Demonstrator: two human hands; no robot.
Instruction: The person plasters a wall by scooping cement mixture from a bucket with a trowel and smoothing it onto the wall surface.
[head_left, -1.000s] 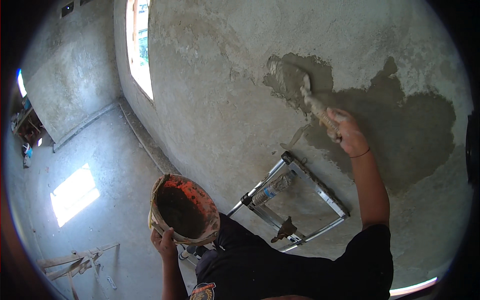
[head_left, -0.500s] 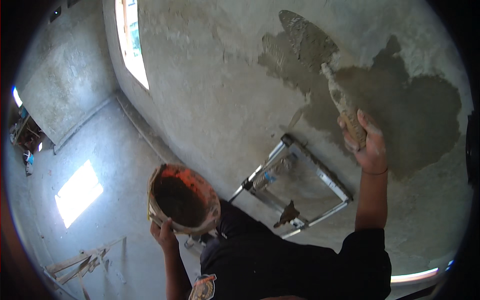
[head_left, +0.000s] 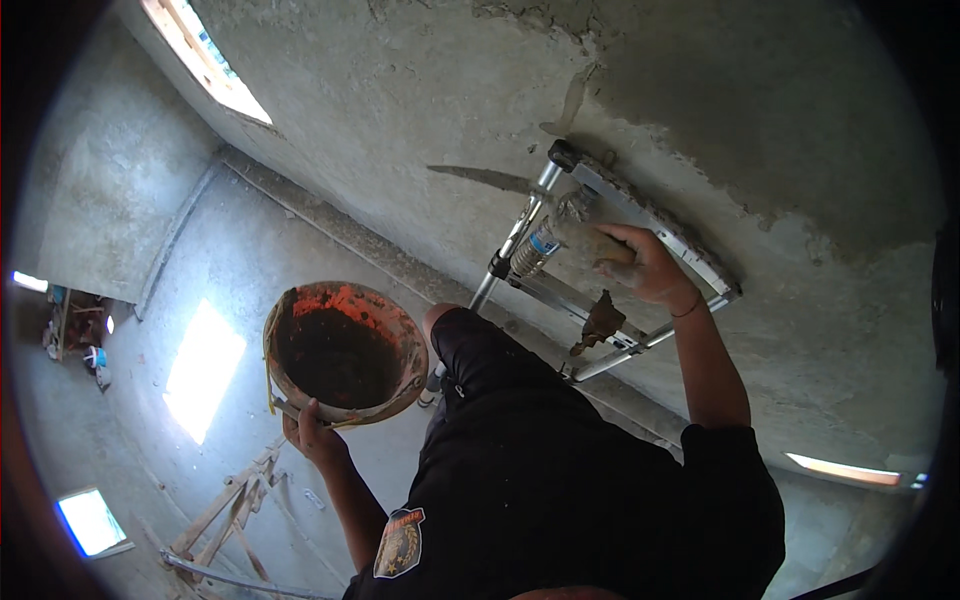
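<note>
Mortar-smeared on its outside, an orange bucket hangs at my left side with dark wet mortar inside. My left hand is closed on the bucket at its near rim. In my right hand is a trowel, gripped by its handle. Its blade shows nearly edge-on, pointing left above the metal ladder. A plastic bottle with a blue label rests within the ladder frame, just below the trowel and left of my right hand.
A plastered wall rises ahead, with a darker wet plaster patch at upper right. A brown scrap hangs on the ladder. Wooden trestle pieces stand at lower left. A window opening is at upper left.
My right hand has brought the trowel down and left, off the wall to above the ladder. The view has tilted downward. The bucket stays in my left hand.
</note>
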